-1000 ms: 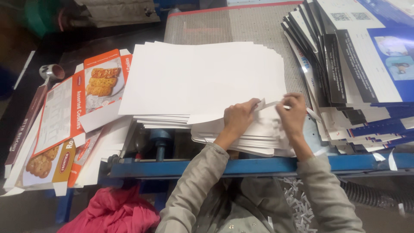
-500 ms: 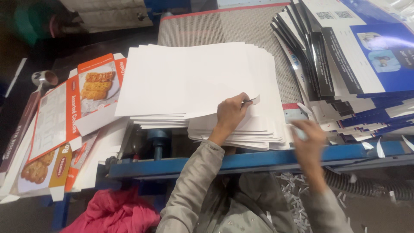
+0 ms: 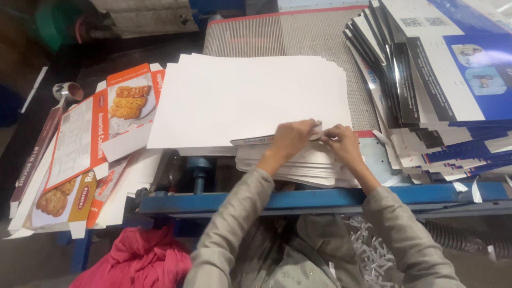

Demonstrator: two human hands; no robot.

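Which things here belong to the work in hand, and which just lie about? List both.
In hand:
- left hand and right hand, both pinching a narrow card strip
- stack of white card sheets beneath them

Lying about:
- flattened biscuit cartons
- blue-printed carton blanks
- pink cloth
- paper offcuts
- blue table frame
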